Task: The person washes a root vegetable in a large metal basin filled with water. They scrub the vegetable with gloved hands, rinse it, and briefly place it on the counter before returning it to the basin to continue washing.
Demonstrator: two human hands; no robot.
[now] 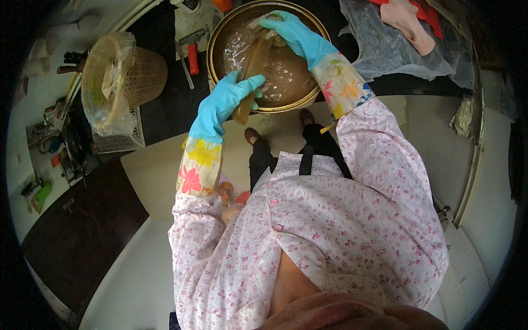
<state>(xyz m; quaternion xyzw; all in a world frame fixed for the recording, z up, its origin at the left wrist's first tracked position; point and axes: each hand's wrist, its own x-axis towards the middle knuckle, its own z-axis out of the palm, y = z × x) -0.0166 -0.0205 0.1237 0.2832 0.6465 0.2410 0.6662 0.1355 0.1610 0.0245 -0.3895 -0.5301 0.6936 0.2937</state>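
Observation:
Both my hands wear light-blue rubber gloves with floral cuffs. My left hand grips the lower end of a long flat brownish piece, possibly wooden, which slants across a round metal basin. Its near end sticks out over the basin's rim. Murky brown water with a shiny surface fills the basin. At the far side my right hand holds a pale mesh cloth against the upper end of the piece. The fingertips of my left hand are partly hidden behind the piece.
Left of the basin lie a red-handled peeler or scraper and a thin metal knife-like tool. A woven basket lined with plastic stands farther left, by a white plastic rack. Plastic sheeting and a pink glove-like item lie right.

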